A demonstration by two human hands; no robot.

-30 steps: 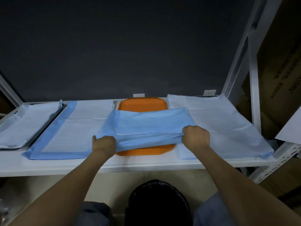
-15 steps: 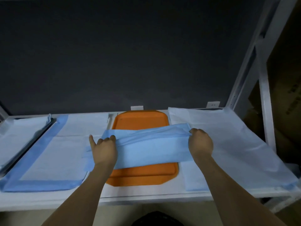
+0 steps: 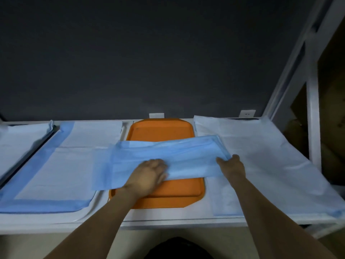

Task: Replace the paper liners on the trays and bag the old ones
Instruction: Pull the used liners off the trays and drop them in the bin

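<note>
My left hand is lying low over the near half of the orange tray, fingers reaching right with their tips hidden under a fold of the blue paper liner; I cannot tell whether they are pinching it or only sliding beneath. My right hand is gripping the liner's right end, thumb on top and fingers curled at the edge. I judge that I am holding it this way to gather the sheet into a narrow band, so that it is coming off the tray in one piece, ready for bagging.

The liner is lying folded across the middle of the tray, leaving bare orange at the far and near ends, and its left part is spilling onto the blue-bordered sheet just beside the tray. Further left, another lined tray is sitting on the white shelf. To the right, a pale sheet is touching the tray's side, so a careless pull could be dragging either neighbour along.

Near me, below the shelf edge, a dark rounded shape is showing, likely the bag. The white rack upright is standing far right, well apart from my hands.
</note>
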